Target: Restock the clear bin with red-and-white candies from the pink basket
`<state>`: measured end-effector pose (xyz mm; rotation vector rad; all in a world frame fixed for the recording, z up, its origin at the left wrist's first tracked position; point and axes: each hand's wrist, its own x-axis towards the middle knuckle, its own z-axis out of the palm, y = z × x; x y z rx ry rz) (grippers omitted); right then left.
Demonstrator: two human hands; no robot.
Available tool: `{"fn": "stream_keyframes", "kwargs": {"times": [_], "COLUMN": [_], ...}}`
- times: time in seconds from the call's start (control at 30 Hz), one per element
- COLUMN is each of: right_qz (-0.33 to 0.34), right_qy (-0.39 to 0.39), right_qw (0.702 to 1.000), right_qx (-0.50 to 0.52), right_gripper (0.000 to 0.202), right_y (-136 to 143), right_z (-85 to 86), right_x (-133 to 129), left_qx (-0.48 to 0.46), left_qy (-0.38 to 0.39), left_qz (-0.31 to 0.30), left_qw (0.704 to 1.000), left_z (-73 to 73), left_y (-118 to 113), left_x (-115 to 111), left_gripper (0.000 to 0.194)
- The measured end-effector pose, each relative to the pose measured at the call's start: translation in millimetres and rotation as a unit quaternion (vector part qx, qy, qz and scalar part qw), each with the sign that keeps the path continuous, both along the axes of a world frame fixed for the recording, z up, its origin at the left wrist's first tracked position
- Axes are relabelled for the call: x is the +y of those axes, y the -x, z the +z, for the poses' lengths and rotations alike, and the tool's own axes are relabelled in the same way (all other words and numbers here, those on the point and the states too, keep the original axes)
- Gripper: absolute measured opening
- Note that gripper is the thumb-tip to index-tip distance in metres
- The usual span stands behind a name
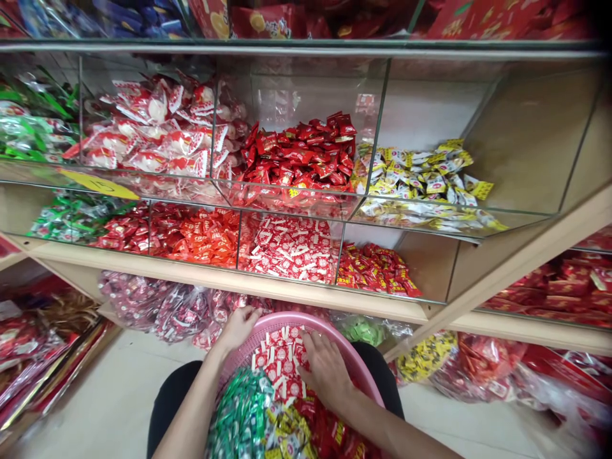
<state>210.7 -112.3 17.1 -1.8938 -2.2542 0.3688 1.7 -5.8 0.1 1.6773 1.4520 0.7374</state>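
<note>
A pink plastic basket (375, 382) rests between my knees, filled with wrapped candies in separate patches. My left hand (241, 326) grips the basket's rim at its far left side, fingers curled over the edge. My right hand (327, 368) reaches inside, its fingers stretched out over red-and-white wrapped candies (280, 360); whatever lies under the palm is hidden. Green wrapped candies (241, 411) fill the near left of the basket. Beside them are yellow-and-white ones (289, 433), and red ones with yellow print (335, 430) lie under my right wrist.
Ahead, a shelf (229, 277) has glass-fronted bins in two tiers. Red-and-white candies (294, 248), orange candies (210, 236) and red candies (306, 150) fill some bins. A yellow tag (98, 184) is marked 15. Bagged candies (425, 354) lie on the floor beneath.
</note>
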Motion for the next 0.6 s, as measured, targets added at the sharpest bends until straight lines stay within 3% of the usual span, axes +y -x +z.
{"fn": "stream_keyframes", "kwargs": {"times": [0.1, 0.17, 0.33, 0.47, 0.6], "right_qz": [0.015, 0.044, 0.122, 0.098, 0.038], "right_qy": [-0.022, -0.059, -0.153, -0.198, -0.203], "right_qw": [1.000, 0.997, 0.979, 0.974, 0.978], "right_qx": [0.003, 0.016, 0.056, 0.042, -0.020], "right_gripper": [0.051, 0.046, 0.028, 0.020, 0.021], "right_y": [-0.2, 0.6, 4.9, 4.8, 5.7], "right_z": [9.7, 26.4, 95.8, 136.9, 145.1], "right_x": [1.7, 3.9, 24.3, 63.6, 105.3], "left_qx": [0.006, 0.008, -0.004, 0.005, 0.010], "left_qy": [-0.002, -0.003, -0.009, -0.002, -0.006], "left_qz": [-0.002, -0.007, -0.014, -0.013, -0.018], "left_qw": [1.000, 1.000, 1.000, 1.000, 1.000], "left_z": [-0.5, -0.5, 1.3, 1.5, 0.6], "left_y": [-0.1, -0.2, -0.6, 0.0, 1.1], "left_x": [-0.2, 0.0, -0.1, -0.2, -0.6], "left_gripper": [0.042, 0.042, 0.039, 0.038, 0.040]}}
